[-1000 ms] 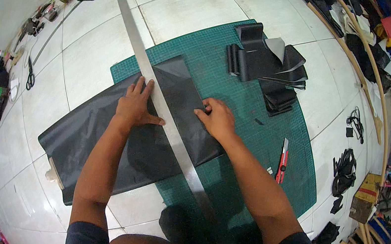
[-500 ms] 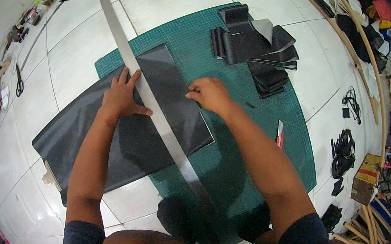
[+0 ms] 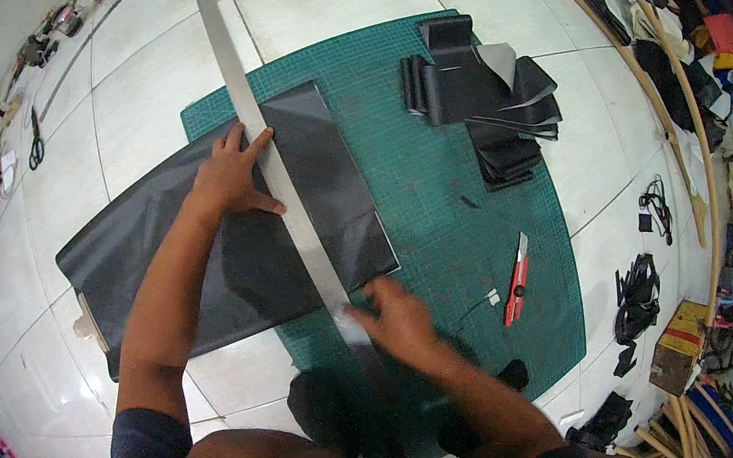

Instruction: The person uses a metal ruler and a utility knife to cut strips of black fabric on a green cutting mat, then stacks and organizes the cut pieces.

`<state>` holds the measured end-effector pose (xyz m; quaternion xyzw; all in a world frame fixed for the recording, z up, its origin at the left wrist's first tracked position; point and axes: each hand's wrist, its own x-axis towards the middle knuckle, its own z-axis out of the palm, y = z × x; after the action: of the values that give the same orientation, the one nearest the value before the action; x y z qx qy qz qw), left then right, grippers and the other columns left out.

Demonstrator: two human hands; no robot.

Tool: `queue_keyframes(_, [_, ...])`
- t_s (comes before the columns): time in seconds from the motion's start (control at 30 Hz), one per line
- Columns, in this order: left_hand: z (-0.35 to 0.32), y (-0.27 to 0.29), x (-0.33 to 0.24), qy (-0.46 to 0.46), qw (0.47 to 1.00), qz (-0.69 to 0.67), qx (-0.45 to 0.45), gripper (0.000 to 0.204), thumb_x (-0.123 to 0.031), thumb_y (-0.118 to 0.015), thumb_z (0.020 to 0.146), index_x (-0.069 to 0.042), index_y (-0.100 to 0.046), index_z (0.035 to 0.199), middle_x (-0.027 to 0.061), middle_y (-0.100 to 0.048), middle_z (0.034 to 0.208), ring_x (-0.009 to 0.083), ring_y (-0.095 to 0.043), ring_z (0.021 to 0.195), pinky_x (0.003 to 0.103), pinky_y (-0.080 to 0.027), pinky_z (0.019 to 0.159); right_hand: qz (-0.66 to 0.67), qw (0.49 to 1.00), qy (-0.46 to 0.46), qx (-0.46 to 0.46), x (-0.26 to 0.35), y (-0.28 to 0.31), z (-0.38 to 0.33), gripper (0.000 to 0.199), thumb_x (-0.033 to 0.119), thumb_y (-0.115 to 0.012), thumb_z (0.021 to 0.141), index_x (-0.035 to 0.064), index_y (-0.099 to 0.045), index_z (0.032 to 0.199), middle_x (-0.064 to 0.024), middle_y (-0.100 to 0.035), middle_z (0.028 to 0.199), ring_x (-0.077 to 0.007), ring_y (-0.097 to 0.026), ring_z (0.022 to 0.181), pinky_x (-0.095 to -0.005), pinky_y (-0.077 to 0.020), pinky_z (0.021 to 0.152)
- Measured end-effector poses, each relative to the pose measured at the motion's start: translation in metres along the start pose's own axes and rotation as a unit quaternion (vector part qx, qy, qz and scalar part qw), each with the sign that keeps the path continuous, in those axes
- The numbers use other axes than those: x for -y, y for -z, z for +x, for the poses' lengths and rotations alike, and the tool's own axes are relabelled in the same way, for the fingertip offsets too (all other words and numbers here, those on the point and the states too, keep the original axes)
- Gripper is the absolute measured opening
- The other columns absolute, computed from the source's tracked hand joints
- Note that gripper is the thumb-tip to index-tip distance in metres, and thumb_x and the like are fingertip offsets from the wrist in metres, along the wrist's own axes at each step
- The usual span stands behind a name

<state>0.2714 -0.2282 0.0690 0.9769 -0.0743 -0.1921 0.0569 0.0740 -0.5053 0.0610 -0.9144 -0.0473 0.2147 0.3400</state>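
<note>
A long metal ruler (image 3: 258, 134) lies diagonally across a large black sheet (image 3: 197, 233), which rests partly on a green cutting mat (image 3: 446, 193) on the tiled floor. My left hand (image 3: 228, 177) presses flat on the sheet with its fingers against the ruler's left edge. My right hand (image 3: 401, 318) is blurred, down at the ruler's near end, at the sheet's lower right edge; whether it grips anything cannot be told.
A red utility knife (image 3: 518, 283) lies on the mat to the right. A stack of cut black pieces (image 3: 488, 96) sits at the mat's far end. Scissors (image 3: 36, 145) lie at left. Black straps (image 3: 638, 295), wooden sticks and clutter line the right.
My right hand has moved from the ruler's middle down toward its near end. My left hand stays pressed beside the ruler. The view shifted slightly.
</note>
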Motion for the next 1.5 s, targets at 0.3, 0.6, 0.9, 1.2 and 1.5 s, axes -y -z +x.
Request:
queue_keyframes(0.3, [0.000,0.004,-0.003,0.014,1.000,-0.006,0.018,0.132,-0.048,-0.097,0.038,-0.033,-0.035,0.154,0.0179,-0.027,0.159,0.0434,-0.036,0.141,0.053,-0.045,0.109,-0.114,0.993,-0.009,0.016,0.015,-0.034,-0.038,0.059,0.035,-0.082,0.076,0.0028,-0.057,0.118,-0.0143,-0.063,0.099,-0.0323,-0.063,0.096,-0.0463,-0.0488,0.086])
queue_keyframes(0.6, [-0.002,0.007,0.001,0.002,1.000,-0.018,0.006,0.131,-0.045,-0.098,0.038,-0.032,-0.036,0.153,0.0176,-0.029,0.158,0.0421,-0.038,0.140,0.051,-0.045,0.109,-0.080,0.993,0.069,-0.048,-0.003,-0.050,-0.046,0.055,0.037,-0.077,0.078,0.0054,-0.059,0.118,-0.0143,-0.063,0.101,-0.0344,-0.060,0.098,-0.0521,-0.0405,0.088])
queue_keyframes(0.9, [-0.004,0.003,0.003,0.002,1.000,-0.018,-0.008,0.133,-0.045,-0.098,0.037,-0.030,-0.036,0.153,0.0184,-0.030,0.158,0.0429,-0.038,0.139,0.052,-0.046,0.108,0.008,0.991,-0.013,-0.137,0.025,0.021,0.048,0.054,0.040,-0.076,0.085,0.0003,-0.059,0.118,-0.0191,-0.058,0.117,-0.0348,-0.062,0.102,-0.0425,-0.0516,0.085])
queue_keyframes(1.2, [0.001,0.000,0.005,-0.002,1.000,-0.005,0.005,0.134,-0.056,-0.095,0.039,-0.032,-0.032,0.155,0.0222,-0.026,0.158,0.0479,-0.037,0.138,0.056,-0.045,0.106,-0.077,0.980,-0.055,-0.173,0.042,0.027,0.157,0.071,0.042,-0.085,0.073,0.0021,-0.051,0.122,-0.0205,-0.058,0.116,-0.0406,-0.060,0.110,-0.0488,-0.0514,0.090])
queue_keyframes(1.5, [-0.006,0.005,0.000,0.014,1.000,0.021,0.009,0.131,-0.048,-0.097,0.042,-0.033,-0.033,0.155,0.0188,-0.029,0.159,0.0424,-0.039,0.139,0.050,-0.047,0.107,-0.097,0.982,-0.013,-0.161,0.044,0.029,0.156,0.061,0.040,-0.085,0.073,0.0017,-0.058,0.112,-0.0194,-0.064,0.109,-0.0384,-0.064,0.105,-0.0482,-0.0514,0.088])
